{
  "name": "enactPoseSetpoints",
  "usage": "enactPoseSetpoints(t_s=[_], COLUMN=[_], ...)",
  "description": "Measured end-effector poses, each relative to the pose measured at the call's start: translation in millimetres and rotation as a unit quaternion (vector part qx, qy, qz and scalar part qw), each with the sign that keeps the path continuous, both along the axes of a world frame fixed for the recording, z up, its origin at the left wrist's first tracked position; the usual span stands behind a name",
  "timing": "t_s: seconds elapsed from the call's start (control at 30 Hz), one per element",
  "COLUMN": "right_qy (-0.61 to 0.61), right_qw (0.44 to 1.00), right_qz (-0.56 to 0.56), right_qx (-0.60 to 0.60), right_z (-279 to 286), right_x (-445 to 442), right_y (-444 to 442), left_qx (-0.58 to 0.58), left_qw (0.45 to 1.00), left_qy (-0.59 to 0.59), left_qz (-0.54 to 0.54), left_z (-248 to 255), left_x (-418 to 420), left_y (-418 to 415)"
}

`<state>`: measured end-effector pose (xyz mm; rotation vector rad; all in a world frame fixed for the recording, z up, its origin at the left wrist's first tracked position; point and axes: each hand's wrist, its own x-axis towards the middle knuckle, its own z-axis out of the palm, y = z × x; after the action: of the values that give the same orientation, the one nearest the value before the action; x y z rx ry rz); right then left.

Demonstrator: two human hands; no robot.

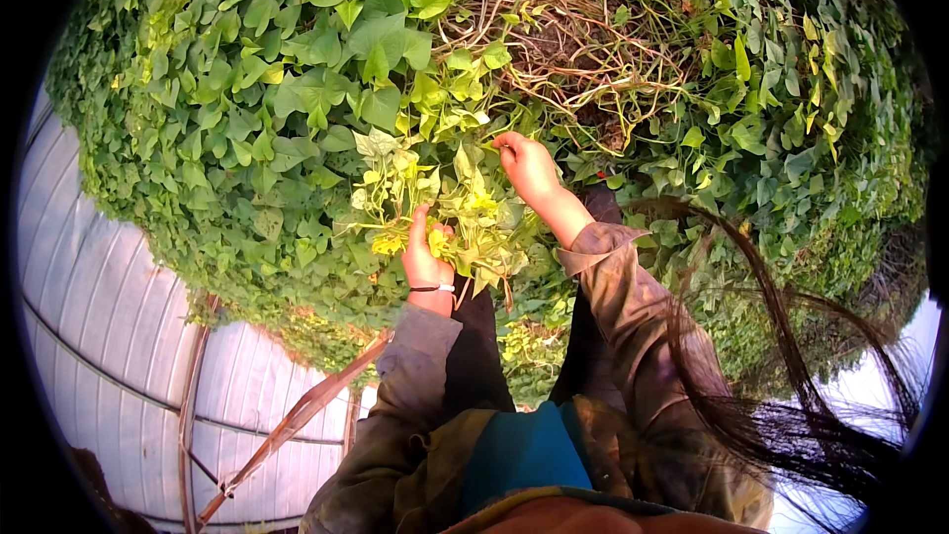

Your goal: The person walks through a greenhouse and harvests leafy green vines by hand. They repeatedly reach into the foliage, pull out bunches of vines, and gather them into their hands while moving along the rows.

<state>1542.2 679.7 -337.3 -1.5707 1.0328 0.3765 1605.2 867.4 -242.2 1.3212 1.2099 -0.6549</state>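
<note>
My left hand (428,256), with a dark band and a white band at the wrist, holds a loose bunch of leafy vine shoots (474,208), pale green with some yellow leaves. The bunch spreads up and to the right of the fingers. My right hand (519,159) is just above and right of the bunch, with thumb and forefinger pinched together at a thin green stem or leaf among the vines. The rest of its fingers curl inward. Low vines with heart-shaped leaves (319,89) grow densely around both hands.
Beyond my right hand lies a patch of bare, tangled vine stems (586,67) over brown soil. A greenhouse-like wall of pale sheeting (96,267) with dark ribs stands at the left, beside a slanting pole (296,423). Strands of dark hair (771,297) hang at the right.
</note>
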Motion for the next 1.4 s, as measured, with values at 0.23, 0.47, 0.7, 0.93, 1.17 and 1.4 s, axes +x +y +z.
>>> enactPoseSetpoints(t_s=[0.23,0.47,0.7,0.93,1.17,1.4], right_qy=[-0.243,-0.147,-0.242,-0.091,-0.161,-0.275], right_qw=[0.950,0.795,0.818,0.844,0.784,0.882], right_qz=[-0.020,0.556,0.431,0.417,0.599,0.339], right_qx=[-0.197,-0.191,-0.293,-0.325,0.029,-0.176], right_z=[3,-53,-76,-46,-46,-123], right_x=[108,128,61,134,195,287], right_y=[-29,2,-74,-115,-67,-106], left_qx=[0.023,-0.018,-0.073,-0.145,-0.208,-0.173], left_qw=[0.998,0.996,0.989,0.978,0.973,0.963], left_qy=[0.043,0.082,0.121,0.091,0.072,0.065], left_qz=[0.032,-0.003,0.051,0.117,0.066,0.198], left_z=[-18,-69,-94,-75,-69,-68], left_x=[-30,-72,-80,-51,-47,-38], left_y=[-30,-64,-92,-108,-110,-106])
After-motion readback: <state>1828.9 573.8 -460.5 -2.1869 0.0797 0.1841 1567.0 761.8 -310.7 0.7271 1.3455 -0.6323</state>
